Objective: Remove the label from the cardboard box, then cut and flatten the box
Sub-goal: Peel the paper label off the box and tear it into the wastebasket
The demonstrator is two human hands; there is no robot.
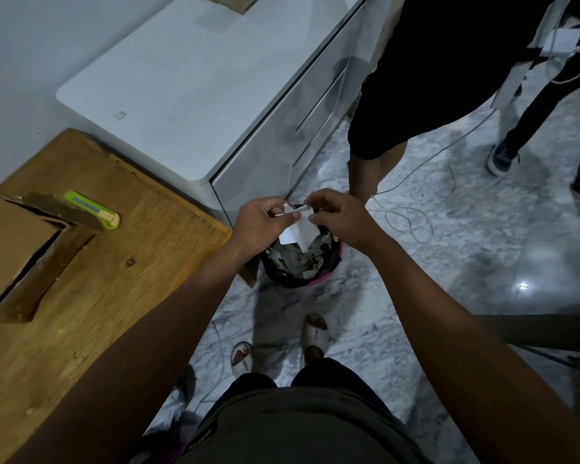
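Both my hands hold a white paper label [298, 227] over a small waste bin [325, 277] on the floor. My left hand [260, 222] pinches its left edge and my right hand [339, 217] pinches its top right. The brown cardboard box [24, 252] lies on the wooden table [114, 296] at the left, its flaps partly open. A green utility knife [92, 209] rests on the table just beyond the box.
A white cabinet [188, 92] with drawers stands behind the table. Another person's legs [369, 169] stand right behind the bin. White cables [412, 222] trail over the marble floor. My feet in sandals [315, 336] are just short of the bin, which is full of paper scraps.
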